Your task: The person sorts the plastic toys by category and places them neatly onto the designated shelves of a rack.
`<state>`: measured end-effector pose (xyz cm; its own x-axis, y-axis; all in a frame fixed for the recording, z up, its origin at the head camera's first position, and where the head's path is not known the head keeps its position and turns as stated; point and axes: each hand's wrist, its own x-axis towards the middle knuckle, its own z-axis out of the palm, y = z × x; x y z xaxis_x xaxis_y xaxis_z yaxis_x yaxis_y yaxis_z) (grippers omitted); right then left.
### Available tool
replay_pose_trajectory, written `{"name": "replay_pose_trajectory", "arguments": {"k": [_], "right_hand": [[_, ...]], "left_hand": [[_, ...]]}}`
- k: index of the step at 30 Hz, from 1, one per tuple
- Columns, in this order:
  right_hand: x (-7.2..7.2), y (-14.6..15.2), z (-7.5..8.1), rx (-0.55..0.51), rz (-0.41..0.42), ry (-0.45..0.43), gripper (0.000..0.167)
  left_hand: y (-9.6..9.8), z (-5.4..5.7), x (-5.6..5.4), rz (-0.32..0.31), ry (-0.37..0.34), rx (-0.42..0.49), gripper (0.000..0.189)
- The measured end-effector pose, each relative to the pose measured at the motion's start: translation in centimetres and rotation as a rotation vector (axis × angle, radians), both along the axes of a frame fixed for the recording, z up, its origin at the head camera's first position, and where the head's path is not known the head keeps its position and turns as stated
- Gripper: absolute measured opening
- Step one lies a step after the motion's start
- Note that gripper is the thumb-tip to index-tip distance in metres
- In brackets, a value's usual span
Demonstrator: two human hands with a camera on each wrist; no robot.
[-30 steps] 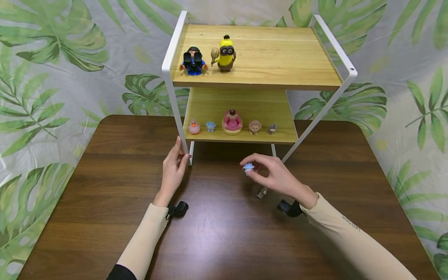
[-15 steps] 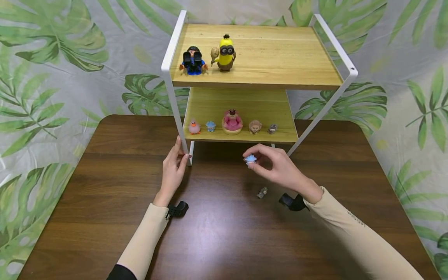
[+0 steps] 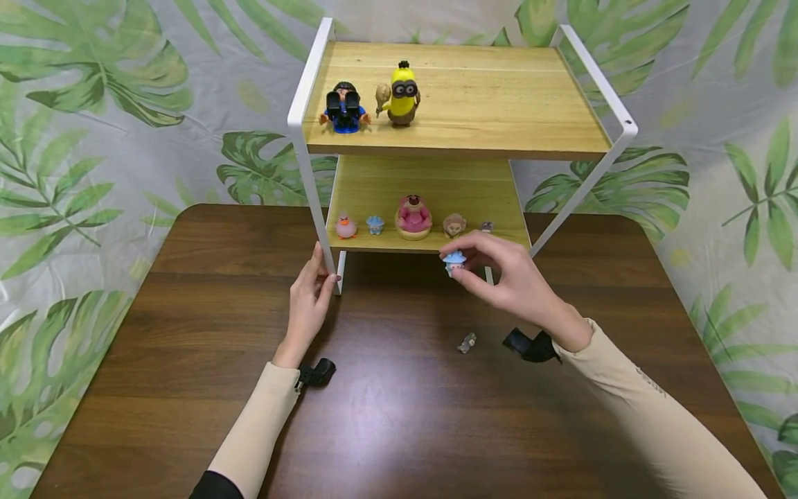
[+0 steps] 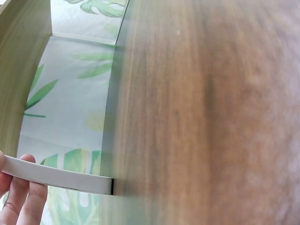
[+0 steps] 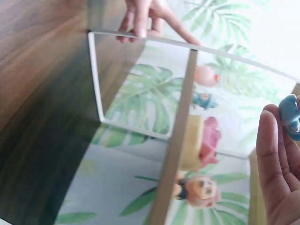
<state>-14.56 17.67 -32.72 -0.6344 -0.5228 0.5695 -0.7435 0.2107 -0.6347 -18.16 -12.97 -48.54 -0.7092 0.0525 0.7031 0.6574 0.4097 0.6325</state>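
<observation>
My right hand (image 3: 514, 281) pinches a small figurine (image 3: 454, 263) with a pale blue hat between thumb and fingertips, just in front of the lower shelf's front edge. In the right wrist view that blue figurine (image 5: 290, 117) shows at the right edge, partly cut off. My left hand (image 3: 308, 298) grips the white front leg (image 4: 61, 179) of the shelf rack, thumb on one side and fingers on the other. Along the lower shelf (image 3: 424, 173) stand a pink duck (image 3: 346, 226), a blue-hatted figurine (image 3: 375, 224), a pink bear (image 3: 413, 218), a lion-like figure (image 3: 454, 225) and a small grey figure (image 3: 487, 226), partly hidden by my right hand.
A small grey figure (image 3: 467, 342) lies on the brown wooden table (image 3: 386, 430) below my right hand. The upper shelf (image 3: 499, 97) bears a yellow Minion (image 3: 403, 97) and a blue figure with black binoculars (image 3: 345, 111). Leaf-print cloth (image 3: 93, 166) hangs behind.
My right hand has risen from over the table toward the lower shelf, carrying the blue-hatted figurine slightly rightward. The grey figure on the table is now uncovered. My left hand stays put.
</observation>
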Motion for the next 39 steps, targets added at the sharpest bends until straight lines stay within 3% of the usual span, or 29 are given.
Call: {"name": "replay_pose_trajectory", "arguments": {"k": [16, 39], "right_hand": [[-0.6, -0.1, 3.7, -0.012, 0.013, 0.067, 0.037], [-1.2, -0.3, 9.2, -0.125, -0.098, 0.106, 0.027]], "left_hand": [[-0.3, 0.2, 0.2, 0.012, -0.069, -0.035, 0.090], [-0.2, 0.1, 0.1, 0.017, -0.026, -0.030, 0.089]]}}
